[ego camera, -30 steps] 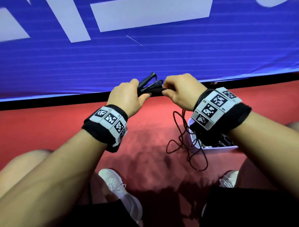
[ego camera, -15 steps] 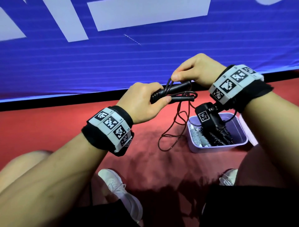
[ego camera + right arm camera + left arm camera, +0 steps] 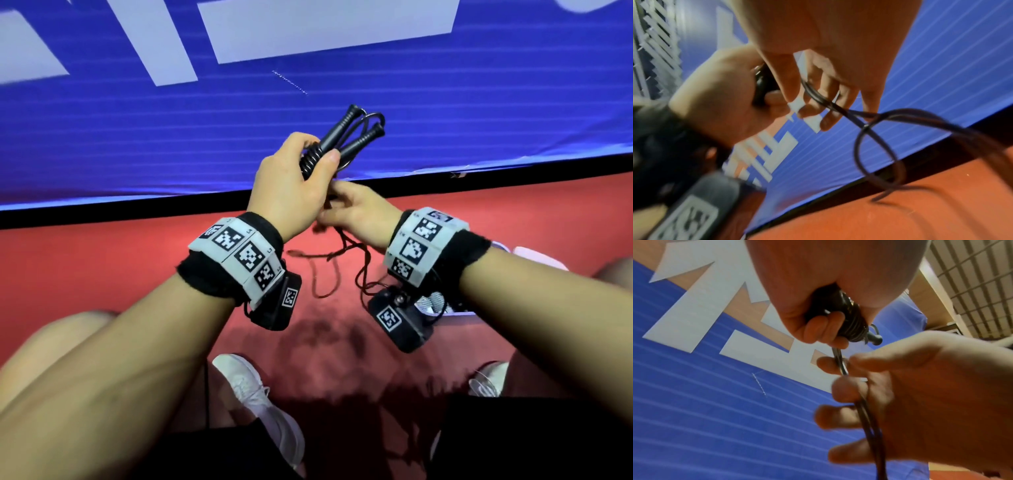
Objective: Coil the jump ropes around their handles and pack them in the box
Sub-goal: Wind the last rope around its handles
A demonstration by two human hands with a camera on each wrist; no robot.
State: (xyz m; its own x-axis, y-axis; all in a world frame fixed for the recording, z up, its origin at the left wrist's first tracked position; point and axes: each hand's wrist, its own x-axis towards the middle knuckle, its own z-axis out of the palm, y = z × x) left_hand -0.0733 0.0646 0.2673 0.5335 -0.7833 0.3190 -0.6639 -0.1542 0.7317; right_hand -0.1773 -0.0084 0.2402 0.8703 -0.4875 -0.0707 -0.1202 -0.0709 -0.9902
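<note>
Two black jump-rope handles stick up and away from my left hand, which grips them at their lower ends over several turns of wound cord. Just below it, my right hand pinches the dark loose cord between thumb and fingers. In the right wrist view the cord runs through those fingers and swings off in a loose loop over the red floor. The pale lilac box is mostly hidden behind my right wrist.
A blue padded mat with white lettering stands close in front, with a black strip at its foot. The red floor spreads below. My knees and white shoes are under my arms. A pale lid lies beside the box.
My left hand has lifted the handles and tipped them upward. My right hand has swung from above the handles to below the left hand, taking the cord round. The hanging cord has risen.
</note>
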